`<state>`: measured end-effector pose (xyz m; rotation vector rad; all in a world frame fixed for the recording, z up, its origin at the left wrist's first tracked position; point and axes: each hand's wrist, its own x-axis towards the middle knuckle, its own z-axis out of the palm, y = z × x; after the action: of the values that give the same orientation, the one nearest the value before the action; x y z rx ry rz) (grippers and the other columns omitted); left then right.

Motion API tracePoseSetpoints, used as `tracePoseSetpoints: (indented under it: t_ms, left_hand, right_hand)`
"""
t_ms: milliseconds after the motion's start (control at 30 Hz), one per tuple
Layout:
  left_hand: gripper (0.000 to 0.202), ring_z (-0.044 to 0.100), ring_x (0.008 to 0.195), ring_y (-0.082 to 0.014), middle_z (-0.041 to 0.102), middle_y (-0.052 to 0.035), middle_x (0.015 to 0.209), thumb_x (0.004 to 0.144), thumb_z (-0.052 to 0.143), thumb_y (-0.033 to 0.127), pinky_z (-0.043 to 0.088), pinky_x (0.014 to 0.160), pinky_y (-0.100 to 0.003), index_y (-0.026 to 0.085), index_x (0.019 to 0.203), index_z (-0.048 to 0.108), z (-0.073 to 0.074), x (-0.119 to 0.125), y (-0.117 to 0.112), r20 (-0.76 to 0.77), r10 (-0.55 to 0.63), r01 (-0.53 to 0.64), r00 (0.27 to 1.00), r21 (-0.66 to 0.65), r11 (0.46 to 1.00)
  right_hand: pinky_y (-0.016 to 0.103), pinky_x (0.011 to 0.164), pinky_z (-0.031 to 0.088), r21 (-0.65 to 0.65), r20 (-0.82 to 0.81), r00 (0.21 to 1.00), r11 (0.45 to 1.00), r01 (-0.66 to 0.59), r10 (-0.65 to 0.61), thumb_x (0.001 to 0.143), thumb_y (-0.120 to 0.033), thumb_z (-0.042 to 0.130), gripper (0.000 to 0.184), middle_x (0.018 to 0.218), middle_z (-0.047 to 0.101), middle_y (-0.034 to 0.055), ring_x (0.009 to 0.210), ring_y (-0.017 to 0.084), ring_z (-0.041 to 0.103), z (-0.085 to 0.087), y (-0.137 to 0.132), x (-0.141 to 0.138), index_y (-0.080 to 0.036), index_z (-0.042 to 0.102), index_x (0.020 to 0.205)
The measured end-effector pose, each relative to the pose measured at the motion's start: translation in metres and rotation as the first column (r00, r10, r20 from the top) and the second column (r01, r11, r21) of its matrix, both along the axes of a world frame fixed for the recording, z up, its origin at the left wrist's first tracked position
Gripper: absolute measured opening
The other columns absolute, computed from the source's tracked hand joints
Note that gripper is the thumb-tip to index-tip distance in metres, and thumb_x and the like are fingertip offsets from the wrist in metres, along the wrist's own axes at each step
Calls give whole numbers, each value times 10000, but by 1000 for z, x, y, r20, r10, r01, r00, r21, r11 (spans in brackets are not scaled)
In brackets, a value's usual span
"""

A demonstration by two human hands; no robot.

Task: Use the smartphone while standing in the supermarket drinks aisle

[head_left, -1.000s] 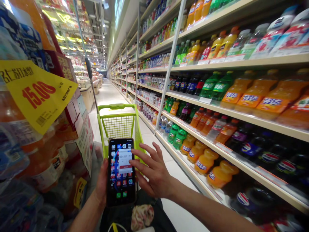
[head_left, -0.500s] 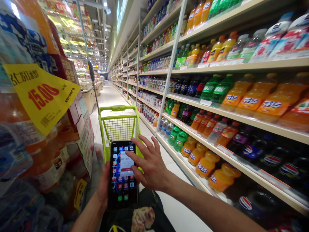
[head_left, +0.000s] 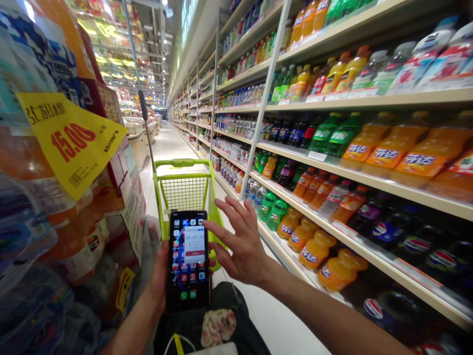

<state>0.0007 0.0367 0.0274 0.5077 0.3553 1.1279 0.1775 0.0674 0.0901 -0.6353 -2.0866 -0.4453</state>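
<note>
One black smartphone (head_left: pixel 188 261), long axis upright, top pointing away from you, screen lit with app icons and a timer panel, held over the cart. Your left hand (head_left: pixel 158 278) grasps it from behind. Your right hand (head_left: pixel 242 246) hovers open, fingers spread, just beside the screen. Beyond: one lime-green shopping cart (head_left: pixel 185 195); rightward, shelves of bottled soda (head_left: pixel 369 178).

Two hands (head_left: pixel 240 246), near; one phone (head_left: pixel 188 261), near. One yellow price sign (head_left: pixel 66 143), left. One lime-green shopping cart (head_left: pixel 185 161), far of the hands. Right, one shelf: two 7-Up bottles (head_left: pixel 277 214), four Fanta bottles (head_left: pixel 314 254), perhaps three Pepsi bottles (head_left: pixel 416 241), too dim to count surely.
</note>
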Motion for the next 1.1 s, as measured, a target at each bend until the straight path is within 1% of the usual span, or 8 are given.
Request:
tracePoseSetpoints:
  t_ms: [100, 200, 433, 600, 733, 933, 1000, 1100]
  left_hand:
    - [543, 559, 1053, -317, 676, -57, 1046, 760, 447, 544, 433, 883, -438, 266, 1222, 514, 3, 2, -2, 1, -14, 14, 1000, 8, 1000]
    - [569, 541, 1077, -320, 663, -57, 1076, 746, 474, 541, 427, 890, -434, 268, 1245, 489, 4, 4, -3, -4, -14, 14, 1000, 17, 1000]
    - [519, 490, 1144, -301, 625, -40, 1148, 780, 447, 496, 407, 913, -425, 291, 1256, 472, 6, 7, -6, 5, 38, -38, 999, 38, 999]
    - [521, 485, 1148, -304, 630, -39, 1140, 745, 521, 478, 410, 916, -418, 294, 1232, 501, 7, 9, -7, 6, 61, -61, 998, 48, 997]
    - [494, 501, 1132, -299, 645, -45, 1113, 764, 489, 492, 407, 923, -416, 272, 1204, 534, 5, 7, -9, 6, 44, -44, 999, 42, 998]
    - [467, 544, 1080, -297, 682, -68, 1031, 784, 456, 495, 378, 949, -446, 216, 1133, 595, 9, 4, -11, 52, -64, 57, 997, 135, 989]
    - [496, 536, 1089, -299, 677, -71, 1044, 784, 439, 516, 377, 951, -443, 222, 1158, 577, 9, 4, -11, 46, -65, 60, 997, 105, 993]
    - [530, 513, 1117, -299, 652, -60, 1102, 779, 425, 540, 382, 946, -432, 247, 1209, 530, 5, 2, -11, 12, -11, 11, 1000, 28, 1000]
  right_hand:
    - [517, 1013, 202, -10, 4, 1000, 1000, 6, -6, 779, -245, 475, 304, 1314, 410, 104, 1268, 271, 293, -2, -1, -1, -229, 556, 1071]
    - [520, 1014, 195, -24, 19, 1000, 1000, 3, -2, 775, -255, 480, 290, 1303, 427, 105, 1269, 273, 293, -5, -2, -2, -229, 569, 1050]
    - [539, 1001, 180, -39, 97, 995, 999, 6, -2, 790, -289, 461, 303, 1330, 401, 115, 1275, 292, 269, -11, -2, -5, -231, 562, 1070]
    - [548, 989, 191, -59, 140, 990, 998, 32, -24, 798, -318, 454, 330, 1347, 382, 110, 1274, 297, 265, -10, -3, -8, -244, 545, 1106]
    - [541, 988, 208, -38, 71, 997, 999, 9, -7, 791, -285, 453, 367, 1323, 400, 135, 1264, 292, 288, -8, -4, -5, -220, 522, 1145]
    - [505, 1010, 215, -19, 2, 1000, 1000, -15, 15, 787, -238, 485, 260, 1271, 470, 112, 1246, 256, 336, -14, -10, 2, -216, 581, 1028]
    - [492, 1003, 230, -28, -38, 999, 999, -30, 29, 787, -239, 503, 204, 1245, 496, 96, 1227, 246, 363, -16, -12, 1, -229, 601, 966]
    - [470, 989, 252, -97, -100, 994, 994, -43, 33, 782, -265, 535, 146, 1235, 507, 76, 1213, 240, 380, -17, -13, -5, -248, 620, 900]
